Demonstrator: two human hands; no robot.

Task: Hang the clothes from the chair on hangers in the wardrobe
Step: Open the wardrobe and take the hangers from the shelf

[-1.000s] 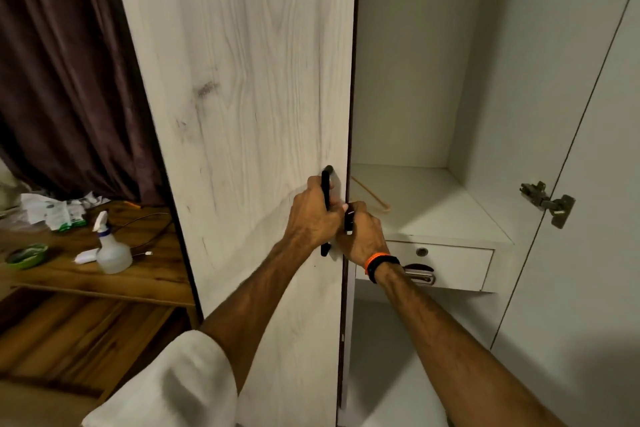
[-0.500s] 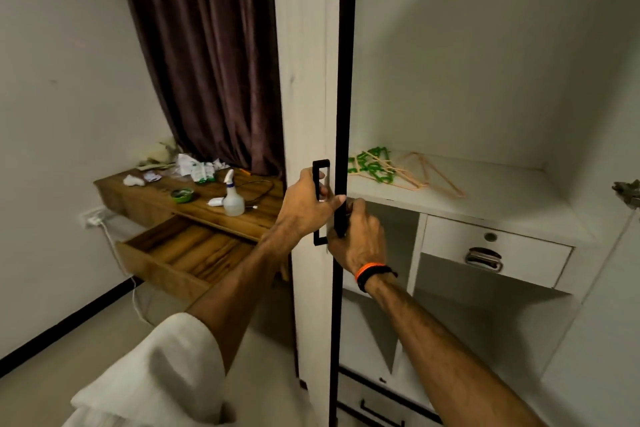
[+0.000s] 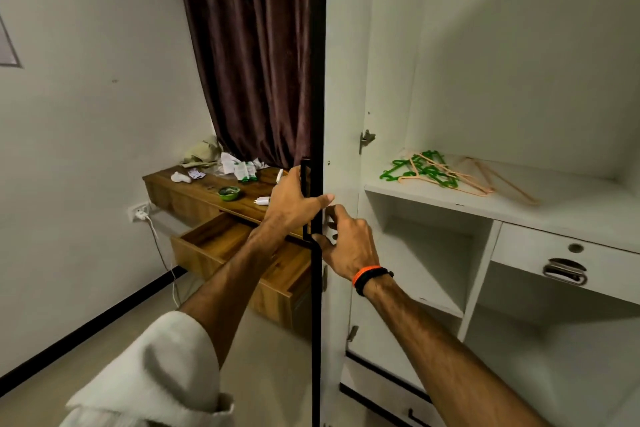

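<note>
At centre frame, both hands meet on the edge-on white wardrobe door w/ dark edge strip (image 3: 317, 80). Left hand (image 3: 294, 203) grips the slim black bar handle (image 3: 304, 170) on the door's outer face, fingers wrapped behind it, thumb stretched across the door edge to the right. Right hand (image 3: 349, 239), w/ an orange and black wristband (image 3: 369, 279), sits just right of the edge, fingers curled onto the door's inner side and thumb hooked on the dark strip; how firmly it holds I can't tell. White rolled sleeve (image 3: 156, 378) covers the left upper arm, near bottom left. Right of the door the white wardrobe interior (image 3: 519, 62) stands open: a pile of green and peach plastic hangers (image 3: 436, 173) lies flat on the white shelf (image 3: 571, 211), far right of the hands. Below that shelf, a white drawer w/ chrome pull and keyhole (image 3: 564, 262) and open cubbies. No clothes or chair in view. Left of the door, far side: dark maroon curtain (image 3: 249, 45), wooden desk (image 3: 194, 194) w/ its drawer pulled out (image 3: 242, 253), on top a small green bowl (image 3: 229, 192), white charger plug (image 3: 262, 200), crumpled papers and packets (image 3: 239, 168). White wall socket w/ cable (image 3: 140, 213) at far left.
</note>
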